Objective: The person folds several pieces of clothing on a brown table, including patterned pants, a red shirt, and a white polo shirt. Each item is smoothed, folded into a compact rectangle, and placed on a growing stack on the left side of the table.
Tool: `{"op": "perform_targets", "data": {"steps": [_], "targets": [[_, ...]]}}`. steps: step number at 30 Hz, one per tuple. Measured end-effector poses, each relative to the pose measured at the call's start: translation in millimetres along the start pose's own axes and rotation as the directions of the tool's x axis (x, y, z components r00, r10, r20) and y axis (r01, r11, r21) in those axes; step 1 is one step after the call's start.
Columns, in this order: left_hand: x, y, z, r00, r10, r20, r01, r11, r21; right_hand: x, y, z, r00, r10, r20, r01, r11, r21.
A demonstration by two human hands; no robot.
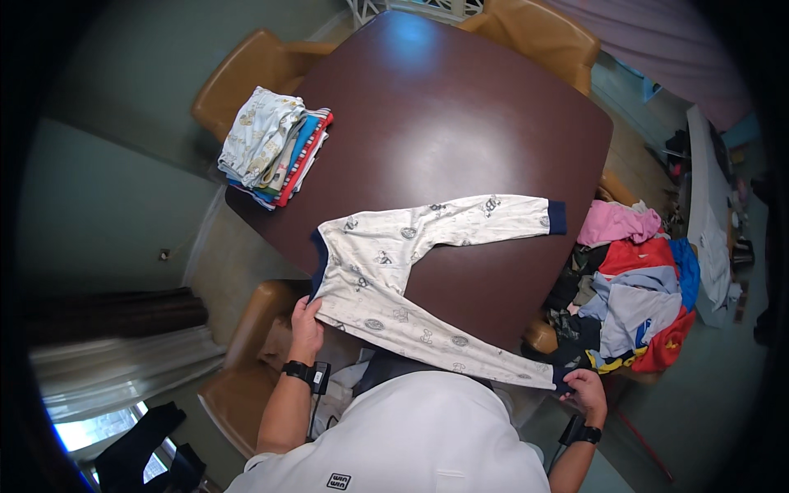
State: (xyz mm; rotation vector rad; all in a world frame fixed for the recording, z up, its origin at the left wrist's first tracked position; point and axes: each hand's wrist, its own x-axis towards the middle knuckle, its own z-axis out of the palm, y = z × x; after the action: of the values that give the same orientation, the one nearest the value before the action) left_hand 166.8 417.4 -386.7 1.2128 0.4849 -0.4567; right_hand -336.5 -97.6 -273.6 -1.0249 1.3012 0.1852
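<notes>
A pair of white patterned pants (374, 271) with navy waistband and cuffs lies spread over the near part of the table. The waistband is at the left and both legs reach to the right. My left hand (307, 327) pinches the near corner of the waist. With my right hand (585, 389) I grip the navy cuff of the near leg, so that leg is stretched along the table's front edge, close to my body. The far leg rests flat on the tabletop, its cuff near the right edge.
A folded stack of clothes (267, 144) stands on the table's (460, 107) left side. To the right, a loose heap of coloured clothes (637, 287) lies on a chair. Brown chairs (246, 74) surround the table. A curtained window (115, 435) is at lower left.
</notes>
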Motion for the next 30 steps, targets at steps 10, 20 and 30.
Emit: {"op": "perform_targets", "data": {"steps": [10,20,30], "targets": [[-15.6,15.7,-2.5,0.998,-0.062,0.022,0.062,0.998,-0.028,17.5,-5.6,-5.9,0.966,-0.249,-0.063,0.254,0.964,0.078],[-11.3,14.8,-16.0,0.988,0.146,0.042,-0.152,0.921,0.359,34.4,-21.3,39.1,0.651,-0.742,0.161,0.410,0.165,-0.897],[-23.4,101.4,20.6,0.963,0.027,0.268,-0.120,0.934,0.337,48.3,-45.4,24.2,0.481,-0.875,0.045,0.479,0.219,-0.850]]}}
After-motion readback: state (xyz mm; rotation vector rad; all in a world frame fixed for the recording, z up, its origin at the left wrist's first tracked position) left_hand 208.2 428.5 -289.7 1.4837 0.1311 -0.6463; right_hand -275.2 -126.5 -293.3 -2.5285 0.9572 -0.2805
